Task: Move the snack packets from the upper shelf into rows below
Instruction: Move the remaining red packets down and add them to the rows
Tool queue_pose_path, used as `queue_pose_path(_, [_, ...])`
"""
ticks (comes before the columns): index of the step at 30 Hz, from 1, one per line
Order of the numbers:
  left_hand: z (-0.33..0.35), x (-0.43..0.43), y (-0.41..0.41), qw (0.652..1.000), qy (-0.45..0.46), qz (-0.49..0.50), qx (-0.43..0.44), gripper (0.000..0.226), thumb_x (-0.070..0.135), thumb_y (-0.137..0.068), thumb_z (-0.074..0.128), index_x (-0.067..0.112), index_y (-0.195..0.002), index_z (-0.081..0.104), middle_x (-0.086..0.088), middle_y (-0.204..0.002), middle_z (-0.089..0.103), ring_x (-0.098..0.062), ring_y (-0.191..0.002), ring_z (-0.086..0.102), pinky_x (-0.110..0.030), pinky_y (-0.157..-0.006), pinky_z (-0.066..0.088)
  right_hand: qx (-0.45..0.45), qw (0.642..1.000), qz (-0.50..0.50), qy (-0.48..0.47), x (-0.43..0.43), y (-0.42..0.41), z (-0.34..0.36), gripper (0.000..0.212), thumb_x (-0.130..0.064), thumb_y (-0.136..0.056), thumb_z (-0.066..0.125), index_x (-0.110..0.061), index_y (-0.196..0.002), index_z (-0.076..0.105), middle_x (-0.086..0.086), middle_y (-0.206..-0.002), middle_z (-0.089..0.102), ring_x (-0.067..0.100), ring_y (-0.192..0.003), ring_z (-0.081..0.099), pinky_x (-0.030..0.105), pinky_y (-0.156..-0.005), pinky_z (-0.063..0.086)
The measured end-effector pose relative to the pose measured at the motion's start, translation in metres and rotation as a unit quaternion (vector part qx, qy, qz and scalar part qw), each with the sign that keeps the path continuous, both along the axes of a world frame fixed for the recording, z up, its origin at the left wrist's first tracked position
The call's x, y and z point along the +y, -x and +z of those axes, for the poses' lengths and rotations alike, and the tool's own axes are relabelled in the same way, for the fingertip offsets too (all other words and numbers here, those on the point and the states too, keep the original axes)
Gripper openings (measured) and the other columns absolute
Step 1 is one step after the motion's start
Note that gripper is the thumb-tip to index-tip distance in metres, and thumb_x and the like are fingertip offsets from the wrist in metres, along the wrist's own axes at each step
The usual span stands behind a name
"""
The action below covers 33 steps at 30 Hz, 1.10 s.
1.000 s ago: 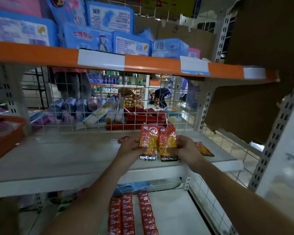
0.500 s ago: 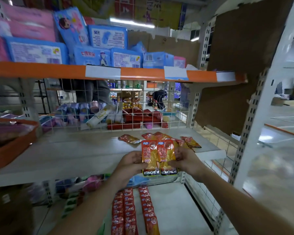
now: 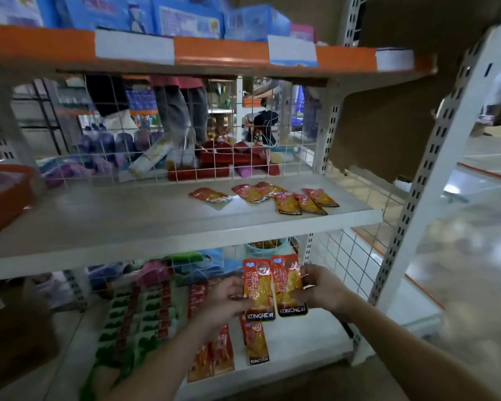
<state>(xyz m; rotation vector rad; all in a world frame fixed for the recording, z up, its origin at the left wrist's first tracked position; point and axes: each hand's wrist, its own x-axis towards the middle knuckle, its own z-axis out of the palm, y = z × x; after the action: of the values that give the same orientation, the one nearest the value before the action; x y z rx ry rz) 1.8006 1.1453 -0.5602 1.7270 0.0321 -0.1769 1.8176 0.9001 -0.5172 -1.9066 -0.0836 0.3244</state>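
Note:
Two orange-red KONCHEW snack packets are held upright side by side over the lower shelf [image 3: 315, 337]. My left hand [image 3: 224, 301] grips the left packet [image 3: 259, 290]; my right hand [image 3: 320, 287] grips the right packet [image 3: 288, 285]. Several more of the same packets [image 3: 289, 199] lie loose on the right part of the upper shelf [image 3: 128, 221], one packet [image 3: 210, 195] apart to the left. Below my hands, rows of orange packets [image 3: 255, 342] lie flat on the lower shelf.
Rows of green and red packets [image 3: 139, 322] fill the lower shelf's left. A wire grid back [image 3: 243, 157] closes the upper shelf. An orange basket [image 3: 6, 195] sits at its left end. An orange-edged top shelf [image 3: 214, 53] holds blue boxes. A white upright post [image 3: 434, 157] stands right.
Both hands have carried the two packets down from the upper shelf's front edge to the space over the lower shelf. The view has tilted downward.

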Motion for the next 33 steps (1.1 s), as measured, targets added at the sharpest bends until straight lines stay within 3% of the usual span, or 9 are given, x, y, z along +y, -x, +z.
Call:
queue_pose_path(4, [-0.029, -0.005, -0.017, 1.0, 0.0, 0.002, 0.013, 0.041, 0.009, -0.074, 0.084, 0.022, -0.109, 0.065, 0.004, -0.106, 0.074, -0.011, -0.099, 0.069, -0.025, -0.077, 0.057, 0.039, 0.999, 0.0, -0.011, -0.001, -0.017, -0.034, 0.041, 0.002, -0.076, 0.079, -0.004, -0.114, 0.062, 0.018, -0.109, 0.07, 0.031, -0.094, 0.073, 0.049, -0.081, 0.061])
queue_pose_path(8, [-0.063, -0.006, -0.043, 0.999, -0.029, 0.002, 0.016, 0.042, 0.013, -0.072, 0.087, 0.025, -0.105, 0.063, 0.007, -0.105, 0.074, 0.0, -0.091, 0.068, -0.021, -0.078, 0.056, 0.058, 0.998, -0.013, 0.011, 0.0, -0.042, -0.067, 0.032, 0.006, -0.081, 0.072, -0.003, -0.111, 0.063, 0.019, -0.107, 0.069, 0.031, -0.093, 0.072, 0.048, -0.079, 0.061])
queue_pose_path(12, [-0.105, -0.003, -0.079, 0.998, -0.049, 0.007, 0.035, 0.063, 0.023, -0.07, 0.09, 0.023, -0.123, 0.056, 0.004, -0.111, 0.072, -0.009, -0.1, 0.068, -0.033, -0.088, 0.058, 0.069, 0.997, -0.034, 0.031, 0.003, -0.074, -0.094, 0.027, 0.004, -0.086, 0.068, -0.009, -0.109, 0.062, 0.011, -0.102, 0.069, 0.018, -0.084, 0.071, 0.026, -0.059, 0.06])
queue_pose_path(14, [-0.124, -0.001, -0.098, 0.998, -0.054, 0.002, 0.042, 0.073, 0.028, -0.064, 0.093, 0.028, -0.124, 0.051, 0.004, -0.11, 0.072, -0.013, -0.101, 0.069, -0.042, -0.088, 0.059, 0.078, 0.996, -0.043, 0.031, 0.004, -0.094, -0.111, 0.027, 0.005, -0.087, 0.067, -0.009, -0.109, 0.061, 0.01, -0.101, 0.068, 0.015, -0.082, 0.07, 0.021, -0.054, 0.057])
queue_pose_path(18, [-0.156, -0.004, -0.13, 0.999, -0.028, -0.006, 0.027, 0.088, 0.018, -0.066, 0.092, 0.028, -0.137, 0.042, 0.001, -0.108, 0.073, -0.013, -0.098, 0.071, -0.041, -0.083, 0.061, 0.096, 0.994, -0.045, 0.016, 0.006, -0.132, -0.153, 0.03, 0.007, -0.084, 0.07, -0.006, -0.109, 0.06, 0.014, -0.102, 0.069, 0.025, -0.087, 0.072, 0.035, -0.065, 0.062])
queue_pose_path(22, [-0.187, -0.001, -0.155, 0.999, -0.025, -0.03, -0.019, 0.097, 0.011, -0.072, 0.088, 0.031, -0.148, 0.032, -0.004, -0.114, 0.072, -0.016, -0.104, 0.07, -0.044, -0.088, 0.059, 0.108, 0.993, -0.05, 0.021, 0.01, -0.161, -0.19, 0.028, 0.005, -0.084, 0.071, -0.008, -0.106, 0.06, 0.014, -0.101, 0.069, 0.025, -0.086, 0.073, 0.034, -0.063, 0.062])
queue_pose_path(28, [-0.218, 0.01, -0.184, 0.995, -0.087, -0.052, -0.026, 0.075, 0.016, -0.075, 0.085, 0.037, -0.138, 0.05, 0.004, -0.116, 0.071, -0.01, -0.105, 0.068, -0.022, -0.082, 0.057, 0.117, 0.991, -0.052, 0.021, 0.013, -0.19, -0.229, 0.033, 0.004, -0.085, 0.07, -0.008, -0.115, 0.06, 0.01, -0.103, 0.069, 0.024, -0.093, 0.072, 0.045, -0.077, 0.062])
queue_pose_path(33, [-0.235, 0.011, -0.211, 0.991, -0.119, -0.054, -0.023, 0.069, 0.013, -0.077, 0.084, 0.038, -0.132, 0.052, 0.005, -0.112, 0.071, -0.01, -0.102, 0.069, -0.031, -0.084, 0.06, 0.105, 0.993, -0.039, 0.021, 0.02, -0.216, -0.238, 0.034, 0.003, -0.085, 0.07, -0.006, -0.116, 0.059, 0.008, -0.098, 0.071, 0.018, -0.086, 0.073, 0.034, -0.07, 0.062])
